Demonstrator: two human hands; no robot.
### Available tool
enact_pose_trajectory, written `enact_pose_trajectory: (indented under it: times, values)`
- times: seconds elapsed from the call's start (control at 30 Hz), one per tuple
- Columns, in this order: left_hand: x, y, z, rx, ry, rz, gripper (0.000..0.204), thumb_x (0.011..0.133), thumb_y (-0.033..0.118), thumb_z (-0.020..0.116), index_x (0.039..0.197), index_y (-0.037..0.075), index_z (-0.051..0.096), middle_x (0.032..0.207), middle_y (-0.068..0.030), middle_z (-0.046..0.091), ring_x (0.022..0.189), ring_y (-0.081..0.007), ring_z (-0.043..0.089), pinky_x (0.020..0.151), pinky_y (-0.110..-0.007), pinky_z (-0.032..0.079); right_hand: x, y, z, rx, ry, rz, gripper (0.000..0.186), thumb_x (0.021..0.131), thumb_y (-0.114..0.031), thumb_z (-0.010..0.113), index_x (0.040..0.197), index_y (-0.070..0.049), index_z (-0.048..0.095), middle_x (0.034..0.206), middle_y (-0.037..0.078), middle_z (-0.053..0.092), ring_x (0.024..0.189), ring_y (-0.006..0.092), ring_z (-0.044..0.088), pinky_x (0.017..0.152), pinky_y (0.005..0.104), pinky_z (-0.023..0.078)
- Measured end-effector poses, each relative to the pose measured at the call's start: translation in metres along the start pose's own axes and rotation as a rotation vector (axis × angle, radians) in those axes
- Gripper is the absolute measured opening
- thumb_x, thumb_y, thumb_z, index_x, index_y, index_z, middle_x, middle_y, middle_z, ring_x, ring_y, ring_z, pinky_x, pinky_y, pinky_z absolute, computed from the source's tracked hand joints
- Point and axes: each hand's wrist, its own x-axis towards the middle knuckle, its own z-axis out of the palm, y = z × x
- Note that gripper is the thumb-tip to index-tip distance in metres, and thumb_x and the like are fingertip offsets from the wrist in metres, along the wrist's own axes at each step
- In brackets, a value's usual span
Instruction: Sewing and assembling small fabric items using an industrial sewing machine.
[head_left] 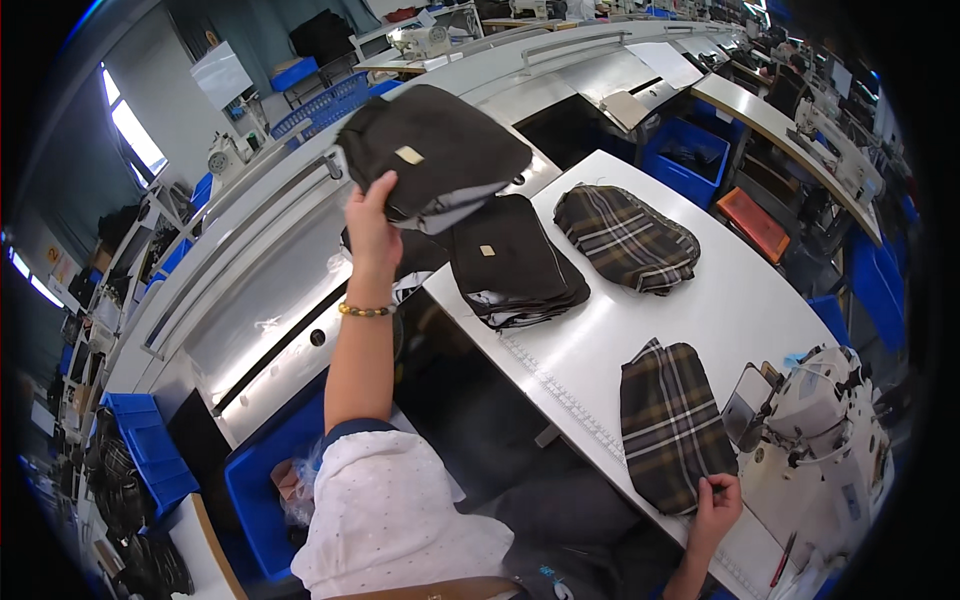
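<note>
My left hand [374, 232] is raised at the left and closed on the edge of a black fabric panel [440, 145] with a small pale label. That panel hangs in the air above a stack of similar black fabric panels [508, 255] on the white table. At the lower right, my right hand [716, 505] pinches the near corner of a plaid fabric panel [675, 425], which lies flat beside the sewing machine [825, 420]. Farther back on the table sits a pile of plaid fabric panels [628, 238].
A ruler strip runs along the front edge of the white table [590, 340]. By the machine lies a red pen [783, 560]. Blue bins [690, 155] and an orange box [753, 225] stand beyond the table. A metal rail and conveyor [255, 340] pass on the left.
</note>
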Motion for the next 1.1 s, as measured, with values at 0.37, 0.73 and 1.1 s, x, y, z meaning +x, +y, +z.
enact_pose_trajectory:
  times: [0.37, 0.73, 1.1]
  values:
    - [0.002, -0.089, -0.122, 1.338, 0.459, 0.060, 0.072, 0.077, 0.062, 0.077, 0.104, -0.002, 0.063, 0.110, -0.0216, 0.066, 0.101, -0.0306, 0.065, 0.085, -0.043, 0.051, -0.001, -0.002, -0.004, -0.010, -0.020, 0.023, 0.008, 0.089, 0.003, 0.066, 0.091, -0.001, 0.061, 0.082, -0.004, 0.054, 0.061, 0.0008, 0.037, 0.055, 0.0180, 0.030]
    - [0.067, -0.109, -0.221, 1.347, 0.556, -0.215, 0.036, 0.084, 0.028, 0.079, 0.091, -0.006, 0.068, 0.086, -0.0137, 0.070, 0.073, -0.0276, 0.065, 0.064, -0.042, 0.050, 0.001, -0.007, 0.001, 0.017, -0.030, 0.058, 0.007, 0.090, 0.004, 0.066, 0.091, -0.002, 0.061, 0.080, -0.005, 0.053, 0.060, -0.0003, 0.036, 0.053, 0.0168, 0.030]
    - [0.081, -0.126, -0.176, 1.540, 0.002, -0.167, 0.052, 0.076, 0.045, 0.081, 0.089, -0.003, 0.068, 0.085, -0.0201, 0.071, 0.075, -0.0354, 0.066, 0.072, -0.041, 0.050, -0.001, -0.004, 0.000, -0.065, -0.009, 0.008, 0.007, 0.089, 0.003, 0.067, 0.090, -0.002, 0.061, 0.079, -0.005, 0.053, 0.060, 0.0008, 0.036, 0.053, 0.0180, 0.029]
